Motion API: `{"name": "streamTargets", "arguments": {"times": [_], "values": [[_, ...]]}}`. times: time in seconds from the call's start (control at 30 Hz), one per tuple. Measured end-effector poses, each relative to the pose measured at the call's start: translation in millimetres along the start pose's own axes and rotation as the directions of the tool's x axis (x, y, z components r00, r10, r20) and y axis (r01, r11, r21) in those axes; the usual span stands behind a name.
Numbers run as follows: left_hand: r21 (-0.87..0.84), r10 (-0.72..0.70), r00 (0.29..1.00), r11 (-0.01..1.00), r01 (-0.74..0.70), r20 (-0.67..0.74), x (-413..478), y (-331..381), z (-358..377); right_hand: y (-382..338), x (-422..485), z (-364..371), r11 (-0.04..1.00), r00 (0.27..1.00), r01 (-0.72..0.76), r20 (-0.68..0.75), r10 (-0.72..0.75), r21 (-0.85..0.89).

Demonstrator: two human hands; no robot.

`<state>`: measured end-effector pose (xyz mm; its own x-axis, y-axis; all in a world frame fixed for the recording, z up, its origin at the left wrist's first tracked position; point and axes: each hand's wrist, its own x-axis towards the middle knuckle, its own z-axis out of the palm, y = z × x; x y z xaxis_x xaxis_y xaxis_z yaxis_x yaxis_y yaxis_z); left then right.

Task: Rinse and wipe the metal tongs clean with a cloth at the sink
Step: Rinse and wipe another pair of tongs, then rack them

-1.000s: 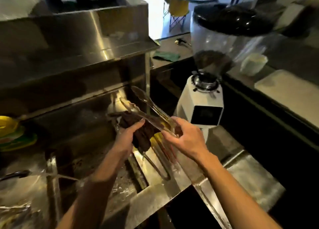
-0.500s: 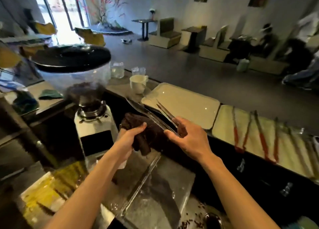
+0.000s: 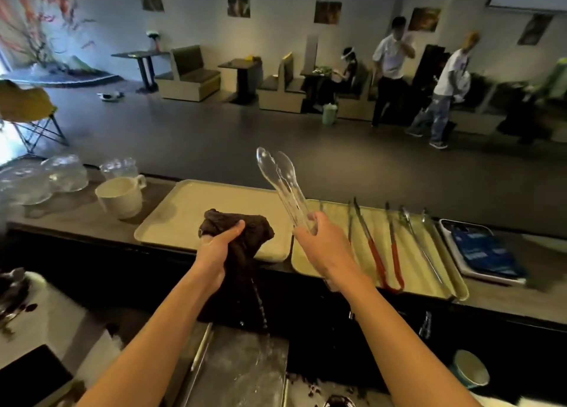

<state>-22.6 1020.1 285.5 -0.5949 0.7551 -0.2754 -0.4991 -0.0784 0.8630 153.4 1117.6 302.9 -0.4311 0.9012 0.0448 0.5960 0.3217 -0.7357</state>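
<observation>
- A long brown table [image 3: 76,221] runs across the view from left to right.
- At its left end stand clear glass bowls [image 3: 66,173] and a glass jug [image 3: 119,168], with a cream mug [image 3: 121,198] just in front of them.
- Right of the mug lies a beige tray [image 3: 178,219].
- A second beige tray [image 3: 412,268] lies just beside the first and carries red-handled tongs [image 3: 377,259] and a plain metal pair [image 3: 418,241].
- Farthest right, a metal tray [image 3: 454,247] holds a blue packet [image 3: 481,250].

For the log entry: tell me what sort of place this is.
Probably a café or small restaurant, seen from behind its counter: booth seats and small tables line the far wall, and spare tongs lie on a tray.
</observation>
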Motion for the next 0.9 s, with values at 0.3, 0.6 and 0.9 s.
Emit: {"name": "streamTargets", "arguments": {"times": [0.3,0.6,0.9], "values": [[0.068,0.044,0.985,0.997,-0.033,-0.166,42.6,2.6,8.6,-16.7,76.5,36.0,0.971,0.994,-0.106,0.001,0.109,-0.216],[0.01,0.033,0.974,0.999,-0.031,-0.223,46.5,-5.5,-3.7,-21.2,104.9,88.6,0.943,0.991,-0.092,0.062,0.118,-0.319],[-0.035,0.066,0.978,0.997,-0.074,-0.199,23.0,0.4,-27.7,-29.7,87.7,91.6,0.903,0.997,0.045,-0.043,-0.07,-0.428]]}}
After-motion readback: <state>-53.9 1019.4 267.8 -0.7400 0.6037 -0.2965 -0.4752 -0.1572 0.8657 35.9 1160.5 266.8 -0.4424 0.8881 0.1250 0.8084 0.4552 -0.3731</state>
